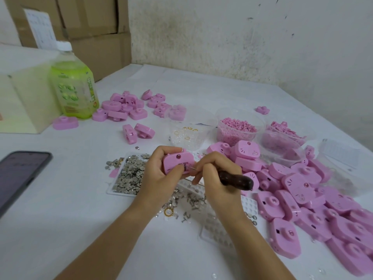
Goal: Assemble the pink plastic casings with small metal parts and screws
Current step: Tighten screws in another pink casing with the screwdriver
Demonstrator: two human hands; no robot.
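Left hand (159, 172): gripping one pink casing (177, 161), fingers curling round its left side.
Right hand (214, 174): wrapping round a dark-handled screwdriver (236, 179) — its thin tip is touching the casing's lower edge.
Casing: sitting raised above the table (60, 229), between the tray (129, 174) and the pile (302, 199).
Metal parts: lying heaped in the shallow white tray, just left of the hands.
Screws (191, 201): lying scattered under the wrists.
Pile: more casings are crowding the right side.
Bottle (74, 91): standing far left — green.
Phone (18, 174): lying at the left edge.
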